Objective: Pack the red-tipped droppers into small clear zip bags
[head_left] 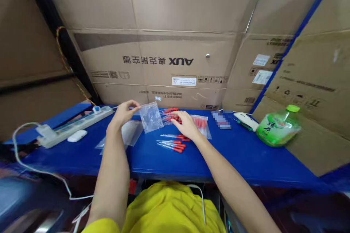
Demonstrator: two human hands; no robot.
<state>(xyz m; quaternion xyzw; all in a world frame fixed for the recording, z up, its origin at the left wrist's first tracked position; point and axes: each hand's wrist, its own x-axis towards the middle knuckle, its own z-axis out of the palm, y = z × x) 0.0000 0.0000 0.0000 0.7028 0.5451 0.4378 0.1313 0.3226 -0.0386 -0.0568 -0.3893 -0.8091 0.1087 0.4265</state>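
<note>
Bag (151, 117), small and clear, is pinched by its upper corner in the closed fingers of the left hand (123, 113) and hangs just right of it. Right hand (186, 124) is laid flat, fingers spread, on red-handled tools (175, 144), whose long axes run sideways just below its palm.

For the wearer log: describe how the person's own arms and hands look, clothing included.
Both forearms are bare to the bottom of the frame. The left hand and right hand wear no gloves; no rings, watch or bands are visible. A yellow sleeve edge shows at the left arm's lower end, matching the yellow garment below.
</note>
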